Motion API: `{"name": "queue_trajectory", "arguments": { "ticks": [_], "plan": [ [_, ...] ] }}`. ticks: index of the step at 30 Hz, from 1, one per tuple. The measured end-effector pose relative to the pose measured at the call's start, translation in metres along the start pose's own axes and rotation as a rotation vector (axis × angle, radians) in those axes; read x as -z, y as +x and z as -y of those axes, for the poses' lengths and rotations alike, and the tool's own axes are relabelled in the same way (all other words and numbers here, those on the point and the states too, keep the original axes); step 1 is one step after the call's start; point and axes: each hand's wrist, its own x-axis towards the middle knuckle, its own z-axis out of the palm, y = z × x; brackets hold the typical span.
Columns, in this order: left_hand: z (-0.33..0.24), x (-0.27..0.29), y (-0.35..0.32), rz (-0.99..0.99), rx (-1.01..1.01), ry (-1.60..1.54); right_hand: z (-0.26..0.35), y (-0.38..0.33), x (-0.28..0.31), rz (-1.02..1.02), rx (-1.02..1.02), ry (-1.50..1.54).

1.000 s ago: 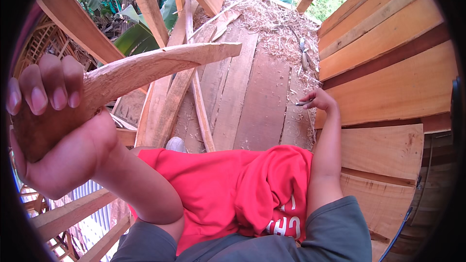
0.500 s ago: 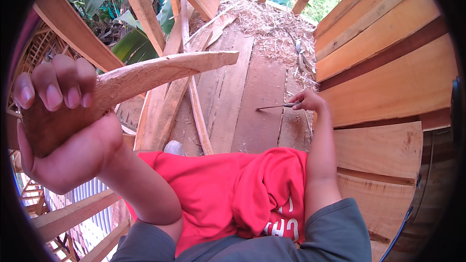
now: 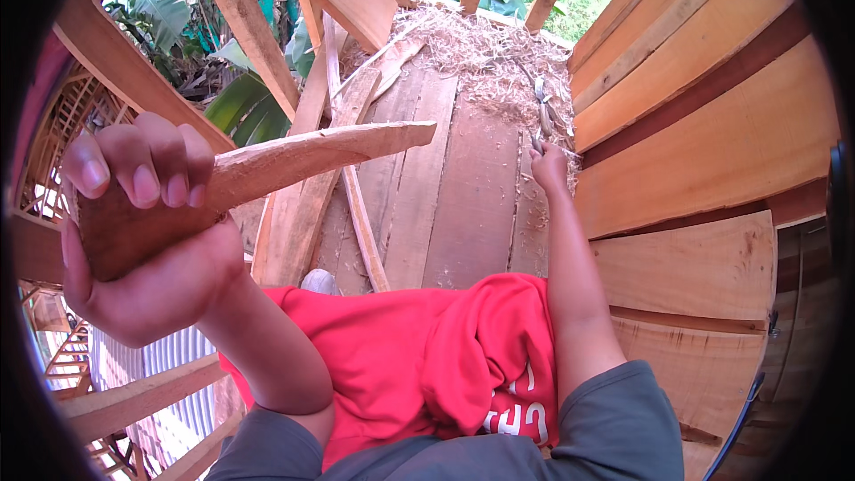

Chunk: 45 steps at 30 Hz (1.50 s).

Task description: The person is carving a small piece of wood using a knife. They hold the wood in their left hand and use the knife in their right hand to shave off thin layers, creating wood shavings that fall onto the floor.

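Raised at the left, my left hand (image 3: 156,240) is closed round the thick end of a curved, roughly shaped piece of wood (image 3: 329,147). Its narrow tip points right, above the plank floor. My right hand (image 3: 549,165) reaches forward on the right, low by the shavings, with its fingers closed on a thin tool (image 3: 537,143). Only a short dark part of that tool shows; the hand hides most of the rest. Just beyond my right fingers, a grey metal tool (image 3: 541,100) lies on the shavings, its kind unclear.
Pale wood shavings (image 3: 481,49) cover the far floor. Plank walling (image 3: 704,156) stands along the right. Loose boards and strips (image 3: 363,227) lie or lean left of the middle. A red cloth (image 3: 392,330) covers my lap. Upright posts (image 3: 245,31) and leaves are beyond.
My right hand has moved forward, away from me, toward the grey tool, and the thin tool's long dark shaft no longer shows. My left hand and the wood have shifted slightly right.
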Motion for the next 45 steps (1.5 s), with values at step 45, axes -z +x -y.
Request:
{"name": "queue_trajectory", "arguments": {
  "ticks": [45],
  "plan": [
    [0.073, -0.018, -0.008, 0.224, 0.081, -0.213, 0.144, -0.090, 0.002, 0.553, 0.269, 0.647]
  ]
}}
